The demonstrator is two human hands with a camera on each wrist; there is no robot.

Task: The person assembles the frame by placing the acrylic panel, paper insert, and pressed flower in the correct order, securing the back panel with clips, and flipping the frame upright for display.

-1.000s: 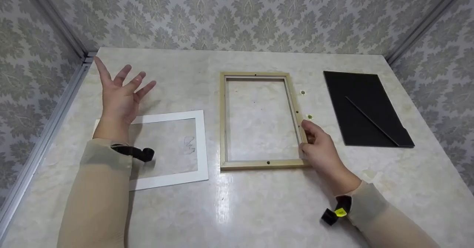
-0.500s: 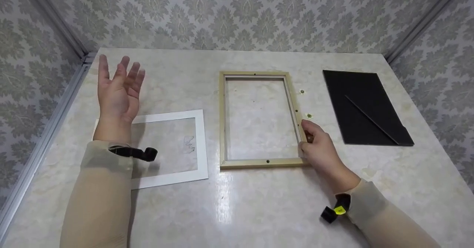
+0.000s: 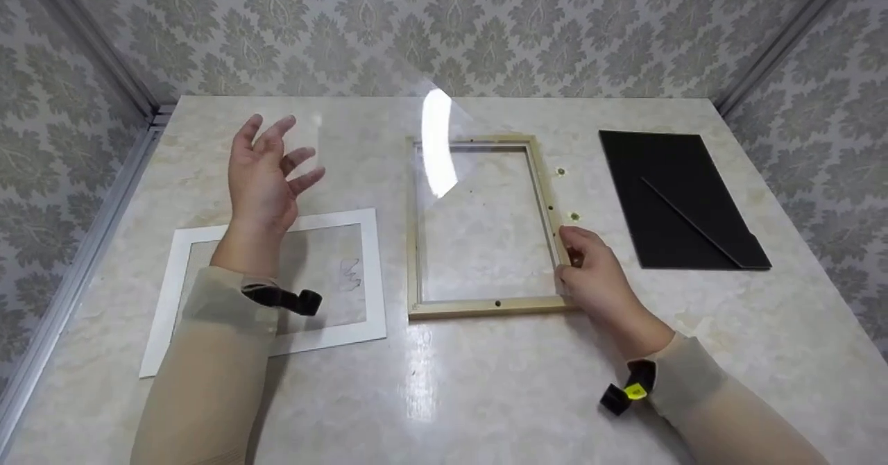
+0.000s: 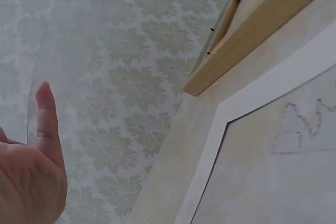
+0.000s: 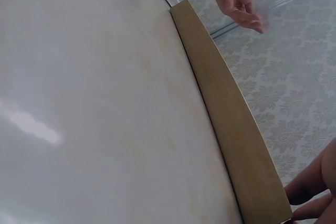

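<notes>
In the head view my left hand [image 3: 263,180] is raised over the white mat, its fingers around the edge of a clear sheet [image 3: 436,142]. The sheet shows mainly by a bright reflection and overlaps the wooden frame [image 3: 489,307] in that view; most of its outline is invisible. A faint edge of the clear sheet runs beside one finger in the left wrist view. My right hand [image 3: 600,274] grips the frame's right side near its lower corner, thumb on top. The frame lies flat on the table, with small dark holes along its bars.
A white rectangular mat [image 3: 378,271] lies at the left; a wavy dark outline [image 3: 352,274] shows inside its opening. A black panel [image 3: 676,187] with a slanting strip lies at the right. Two small greenish round marks [image 3: 574,216] are beside the frame. Patterned walls enclose the table.
My left hand has swung right and its fingers have shifted around the clear sheet, whose reflection now appears over the frame. My right hand stays on the frame.
</notes>
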